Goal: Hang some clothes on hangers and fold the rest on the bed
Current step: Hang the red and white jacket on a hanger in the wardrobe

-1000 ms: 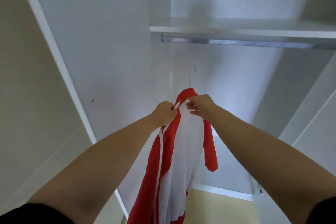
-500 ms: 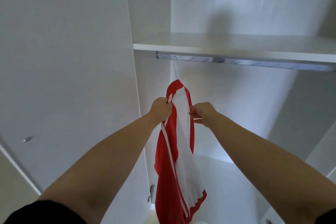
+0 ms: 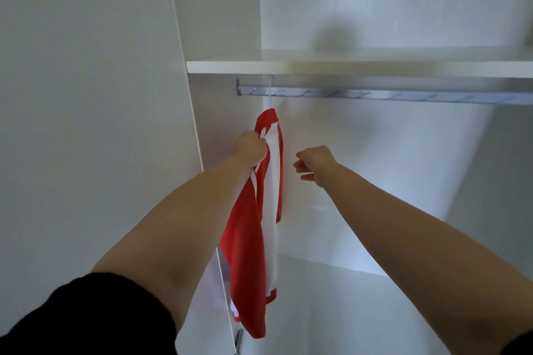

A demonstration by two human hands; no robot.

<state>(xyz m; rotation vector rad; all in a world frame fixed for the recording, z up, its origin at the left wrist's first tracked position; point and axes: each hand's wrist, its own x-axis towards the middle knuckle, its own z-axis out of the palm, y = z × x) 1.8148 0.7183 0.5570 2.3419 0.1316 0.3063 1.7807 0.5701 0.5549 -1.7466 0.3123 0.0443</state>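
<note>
Gripping red-and-white garment (image 3: 272,181) near its top, left hand (image 3: 250,147); right hand (image 3: 314,163) loosely curled, holding nothing, just beside.

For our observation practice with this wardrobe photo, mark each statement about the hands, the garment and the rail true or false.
1. The left hand grips the red and white garment near its top. True.
2. The right hand holds the garment. False: it is beside the garment, apart from it, and holds nothing.
3. The metal rail runs above the shelf. False: it runs just under the shelf.
4. The garment hangs down below the rail. True.
</note>
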